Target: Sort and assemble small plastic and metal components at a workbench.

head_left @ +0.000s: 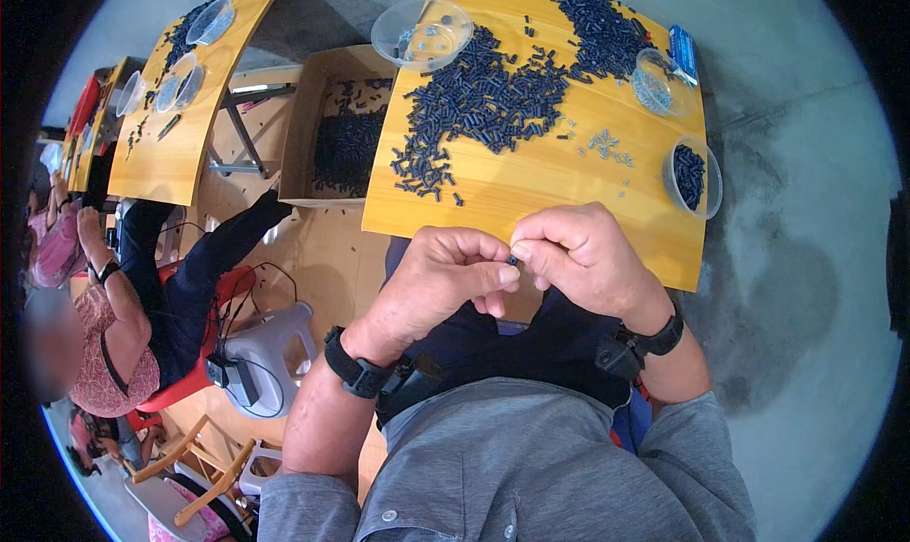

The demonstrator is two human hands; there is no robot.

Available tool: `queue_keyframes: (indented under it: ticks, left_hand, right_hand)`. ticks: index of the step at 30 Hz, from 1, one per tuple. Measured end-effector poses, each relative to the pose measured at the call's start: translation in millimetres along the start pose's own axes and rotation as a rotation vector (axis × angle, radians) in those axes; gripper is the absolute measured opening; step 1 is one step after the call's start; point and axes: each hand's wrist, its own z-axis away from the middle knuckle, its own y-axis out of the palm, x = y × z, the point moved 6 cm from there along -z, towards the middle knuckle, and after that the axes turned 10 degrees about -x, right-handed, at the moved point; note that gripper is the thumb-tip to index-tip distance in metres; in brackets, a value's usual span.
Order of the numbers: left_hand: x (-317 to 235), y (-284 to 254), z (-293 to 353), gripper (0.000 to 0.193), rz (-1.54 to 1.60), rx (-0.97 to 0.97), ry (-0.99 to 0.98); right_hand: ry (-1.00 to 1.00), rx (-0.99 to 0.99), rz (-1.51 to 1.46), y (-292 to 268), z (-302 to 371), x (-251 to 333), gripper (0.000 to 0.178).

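Note:
In front of my body, just off the table's near edge, my two hands meet at the fingertips. A small dark piece (513, 259) is pinched between them, mostly covered by the fingers. My left hand (445, 275) holds it from one side with thumb and forefinger, the other fingers curled. From the other side, my right hand (580, 257) grips it with thumb and forefinger. Beyond the hands, a large heap of short black tube-like pieces (488, 96) spreads over the yellow wooden table (531, 196). Several small silvery metal bits (609, 147) lie to its right.
A clear bowl with small pieces (422, 35) stands far left on the table. Along the right side are a tub of metal bits (654, 91), a blue box (682, 54) and a tub of black pieces (690, 177). A cardboard box (296, 177) and a seated person (123, 352) are left.

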Motion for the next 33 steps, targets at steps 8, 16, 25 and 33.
queue_keyframes:
  ticks: [8,16,25,33]
  left_hand:
    - [-2,-1,1,0.009,-0.050,-0.028,0.073]
    - [-11,-2,2,0.008,-0.119,-0.061,0.379]
    - [-17,5,2,0.017,-0.154,0.050,0.469]
    - [-15,8,4,0.032,0.035,0.150,0.375]
  right_hand:
    - [0.101,-0.019,-0.179,4,3,-4,0.016]
    - [0.380,0.147,-0.467,16,12,-27,0.041]
    - [0.629,0.226,-0.916,39,21,-40,0.052]
    - [0.728,0.188,-1.170,42,22,-41,0.051]
